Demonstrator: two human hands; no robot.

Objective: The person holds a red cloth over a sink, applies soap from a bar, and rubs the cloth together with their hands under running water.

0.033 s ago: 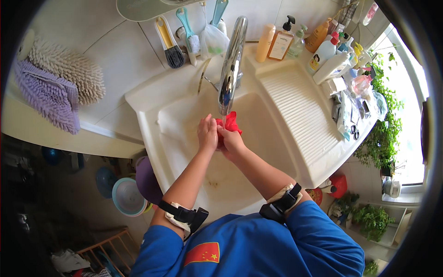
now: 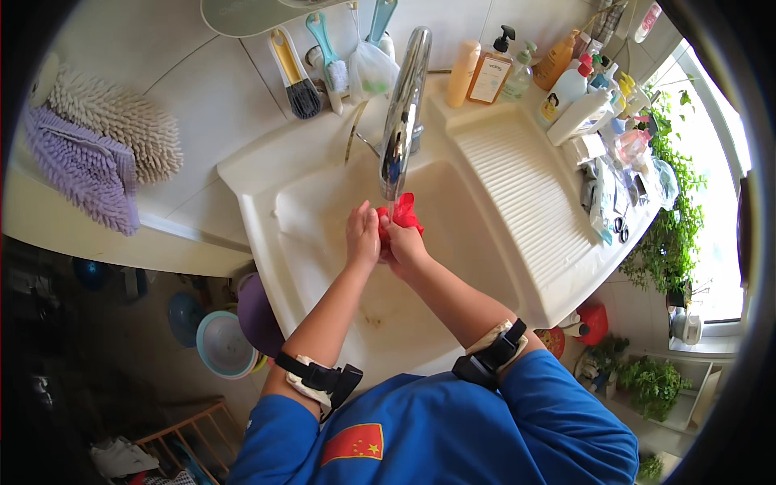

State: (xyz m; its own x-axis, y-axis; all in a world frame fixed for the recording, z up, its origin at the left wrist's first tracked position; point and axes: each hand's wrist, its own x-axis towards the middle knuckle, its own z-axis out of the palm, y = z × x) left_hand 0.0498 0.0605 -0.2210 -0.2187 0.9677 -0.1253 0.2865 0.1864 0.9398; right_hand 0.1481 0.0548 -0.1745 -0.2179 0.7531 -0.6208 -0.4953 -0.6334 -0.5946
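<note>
Under the chrome faucet [image 2: 402, 121], a bunched, wet red cloth [image 2: 406, 212] is in my right hand [image 2: 406, 245], whose fingers are closed round it with the thumb on top. My left hand [image 2: 363, 234] stands close against its left side, with fingers stretched upward and the palm turned toward the cloth. Part of the cloth is hidden between the hands. Water from the spout falls onto the cloth and my right hand. Both hands are above the cream sink basin [image 2: 453, 267].
The ribbed drainboard [image 2: 525, 186] lies right of the basin, with bottles [image 2: 491, 74] and small items along its far and right edges. Brushes [image 2: 301, 89] hang on the wall behind. A purple chenille cloth [image 2: 85, 166] hangs at left; basins [image 2: 228, 343] stand below.
</note>
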